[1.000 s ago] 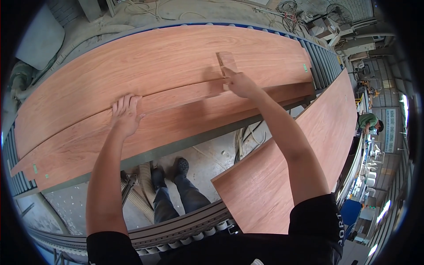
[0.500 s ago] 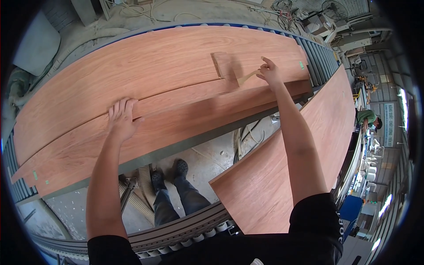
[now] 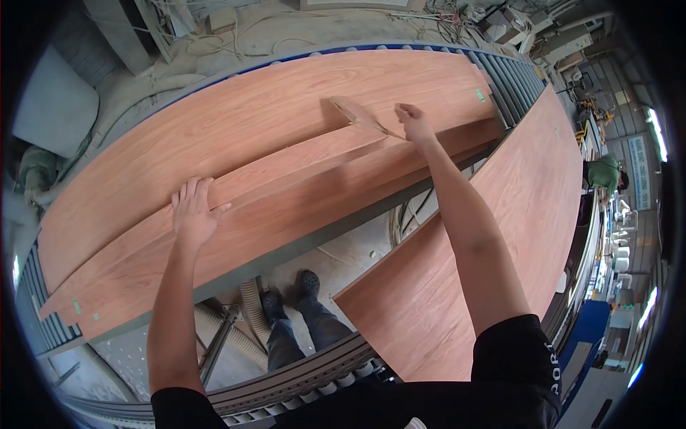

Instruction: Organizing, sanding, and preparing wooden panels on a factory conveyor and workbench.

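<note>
Roller conveyor [image 3: 504,87] carries a wide reddish board [image 3: 236,114]; front board [image 3: 300,201] lies along its near side; narrow board [image 3: 294,159] lies lengthwise between. Left hand [image 3: 194,214]: laid flat on narrow board, palm down, gripping nothing. Right hand [image 3: 418,129]: fingers curled, apparently pinching the thin tan strip [image 3: 391,133] at narrow board's right end.

Progress (judged): midway; tan strip partly up, inner end seemingly not free.

Unclear: blur hides what joins strip to wood; right fingertips unresolved; left palm's underside hidden.

Head-worn fisheye (left of two) looks down on both hands [image 3: 194,214].
</note>
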Demonstrator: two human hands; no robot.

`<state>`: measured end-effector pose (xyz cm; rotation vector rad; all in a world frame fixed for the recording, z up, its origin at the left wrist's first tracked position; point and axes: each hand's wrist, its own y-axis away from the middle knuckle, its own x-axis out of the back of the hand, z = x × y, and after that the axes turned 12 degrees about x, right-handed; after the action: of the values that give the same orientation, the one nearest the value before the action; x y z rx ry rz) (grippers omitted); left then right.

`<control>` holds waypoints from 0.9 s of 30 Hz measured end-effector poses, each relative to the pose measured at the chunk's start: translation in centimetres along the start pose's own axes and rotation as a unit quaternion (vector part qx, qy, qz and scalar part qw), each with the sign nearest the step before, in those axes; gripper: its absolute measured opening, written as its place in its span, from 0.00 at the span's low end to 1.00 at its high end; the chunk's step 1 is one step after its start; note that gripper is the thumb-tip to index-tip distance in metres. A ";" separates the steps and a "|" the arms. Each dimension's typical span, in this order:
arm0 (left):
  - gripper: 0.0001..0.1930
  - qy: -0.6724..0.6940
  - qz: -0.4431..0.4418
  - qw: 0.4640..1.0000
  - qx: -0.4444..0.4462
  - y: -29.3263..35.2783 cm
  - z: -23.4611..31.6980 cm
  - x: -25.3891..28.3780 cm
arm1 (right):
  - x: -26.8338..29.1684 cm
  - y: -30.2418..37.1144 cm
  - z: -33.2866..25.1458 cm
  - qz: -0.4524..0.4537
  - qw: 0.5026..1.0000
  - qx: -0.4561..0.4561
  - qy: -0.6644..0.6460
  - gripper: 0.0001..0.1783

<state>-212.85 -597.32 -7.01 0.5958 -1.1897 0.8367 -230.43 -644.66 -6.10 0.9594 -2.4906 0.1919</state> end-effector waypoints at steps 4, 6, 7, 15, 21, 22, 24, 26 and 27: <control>0.32 0.018 -0.014 1.000 0.012 0.0 0.1 1.5 | -0.3 1.3 -0.6 -0.132 0.989 -0.055 -0.023 0.19; 0.32 0.017 -0.014 1.000 0.008 0.1 0.6 1.4 | 0.2 1.3 0.0 -0.175 0.976 -0.105 -0.070 0.19; 0.32 0.016 -0.017 1.000 0.010 0.1 0.7 1.4 | 0.2 1.4 0.6 -0.197 0.972 -0.108 -0.069 0.19; 0.32 0.019 0.009 1.000 -0.011 -0.5 1.0 1.4 | -3.0 3.1 1.8 -0.250 0.919 -0.191 -0.240 0.10; 0.32 0.007 0.016 1.000 0.006 -1.0 0.9 2.2 | -7.3 7.5 -0.4 -0.211 0.898 -0.230 -0.311 0.15; 0.32 0.000 0.015 1.000 0.012 -1.2 0.9 2.5 | -7.9 7.4 -0.9 -0.193 0.904 -0.244 -0.294 0.12; 0.32 0.002 0.015 1.000 0.008 -1.4 1.6 2.6 | -7.5 6.4 0.0 -0.168 0.911 -0.256 -0.275 0.10; 0.32 0.011 0.015 1.000 -0.001 -1.8 2.7 2.0 | -5.5 4.4 2.2 -0.083 0.928 -0.277 -0.234 0.03; 0.32 0.010 0.014 1.000 -0.002 -1.6 2.7 1.9 | -5.0 4.2 2.3 -0.083 0.929 -0.275 -0.234 0.03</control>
<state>-212.75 -599.85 -4.41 0.5657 -1.1834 0.8623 -230.85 -639.17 -10.28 1.0381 -2.6112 -0.8405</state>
